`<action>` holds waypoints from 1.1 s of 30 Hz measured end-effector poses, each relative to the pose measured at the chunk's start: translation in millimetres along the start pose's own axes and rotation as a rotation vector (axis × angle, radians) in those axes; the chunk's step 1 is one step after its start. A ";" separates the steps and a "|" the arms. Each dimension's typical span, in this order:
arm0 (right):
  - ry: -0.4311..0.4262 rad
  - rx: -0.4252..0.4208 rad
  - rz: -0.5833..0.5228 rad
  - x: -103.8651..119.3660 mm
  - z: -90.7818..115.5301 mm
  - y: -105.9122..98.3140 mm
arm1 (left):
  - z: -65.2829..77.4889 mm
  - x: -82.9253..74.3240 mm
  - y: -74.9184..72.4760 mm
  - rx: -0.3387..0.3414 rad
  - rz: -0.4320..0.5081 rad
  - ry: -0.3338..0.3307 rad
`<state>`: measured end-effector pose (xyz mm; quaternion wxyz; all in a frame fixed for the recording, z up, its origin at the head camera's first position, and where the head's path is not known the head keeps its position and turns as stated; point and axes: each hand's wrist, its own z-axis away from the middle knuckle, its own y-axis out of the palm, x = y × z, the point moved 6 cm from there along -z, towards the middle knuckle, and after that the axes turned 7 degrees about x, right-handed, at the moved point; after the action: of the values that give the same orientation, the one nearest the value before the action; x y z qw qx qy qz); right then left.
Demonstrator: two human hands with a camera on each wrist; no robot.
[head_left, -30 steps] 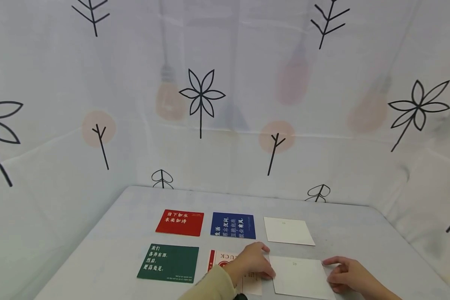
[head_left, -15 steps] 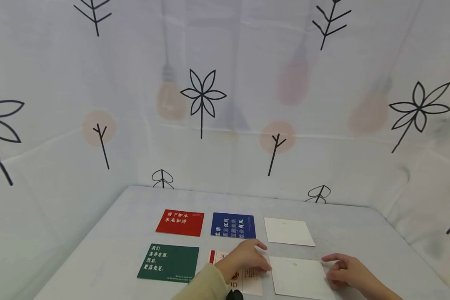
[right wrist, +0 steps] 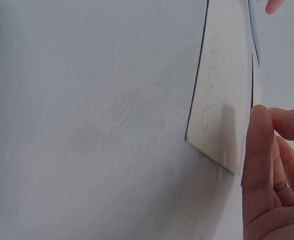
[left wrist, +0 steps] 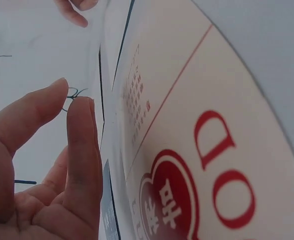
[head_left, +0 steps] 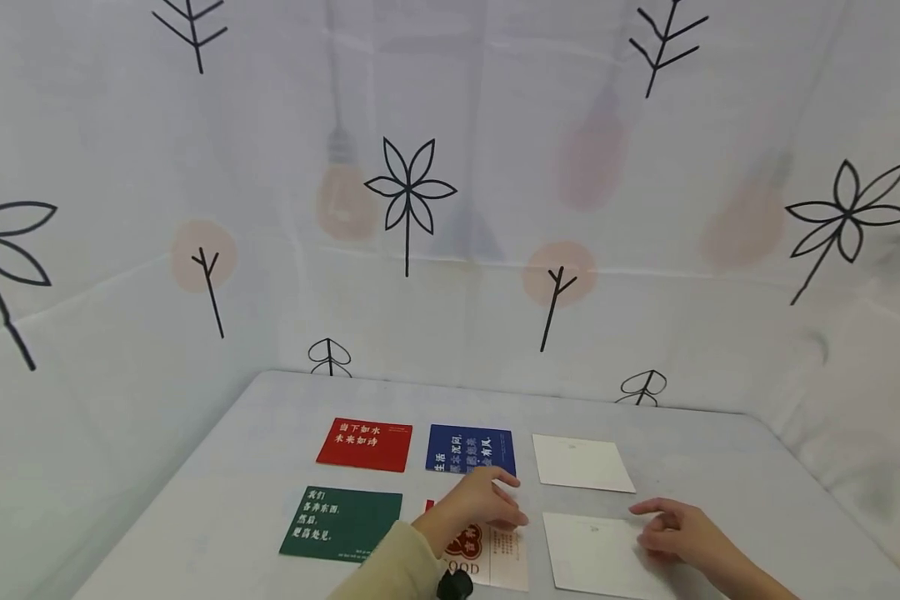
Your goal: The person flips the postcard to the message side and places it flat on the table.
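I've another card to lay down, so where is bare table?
Bare table shows right of the far white card, and left of the red card and green card. Crowded: nearer in, where the left hand is above the printed card and the right hand by the near white card.

The cream card (head_left: pixel 498 562) bears red print (the green card (head_left: pixel 341 523), white lettering).

A curtained booth: printed cloth (head_left: pixel 468 208) hangs on three sides of a table (head_left: pixel 213 521)
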<state>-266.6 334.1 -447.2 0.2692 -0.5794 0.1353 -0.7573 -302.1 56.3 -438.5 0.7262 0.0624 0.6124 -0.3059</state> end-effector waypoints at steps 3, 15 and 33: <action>-0.029 0.001 -0.011 3.2 -2.8 2.1 | 1.3 2.7 -4.3 -0.022 -0.025 0.003; -0.089 0.029 -0.032 10.6 -13.8 14.1 | 6.9 17.2 -24.1 -0.041 -0.052 0.015; -0.194 0.070 -0.058 33.9 -24.6 30.9 | 15.0 29.7 -66.0 -0.125 -0.110 0.031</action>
<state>-288.4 287.0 -443.0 0.2790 -0.6440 0.0654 -0.7093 -321.8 -14.7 -443.7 0.7012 -0.0122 0.6440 -0.3056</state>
